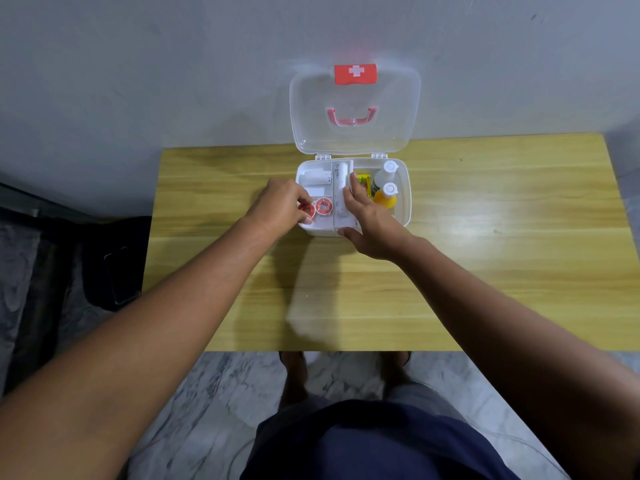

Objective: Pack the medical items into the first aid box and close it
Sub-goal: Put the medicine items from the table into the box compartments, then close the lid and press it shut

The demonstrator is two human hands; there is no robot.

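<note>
A person is standing over a wooden table [485, 271], both hands working inside an open first aid box [403, 202] at upper centre of the frame. The left hand [280, 206] is pinching a red tape roll [306, 210]; the right hand [370, 220], fingers spread, is gripping the white inner tray [341, 202] beside two bottles [386, 188].

A wooden counter [485, 271] is set against a grey wall. A white box [403, 202] is stood on it near the wall edge, its clear lid [381, 116] raised upright. In front of the box, bare wood is seen up to the near edge.
</note>
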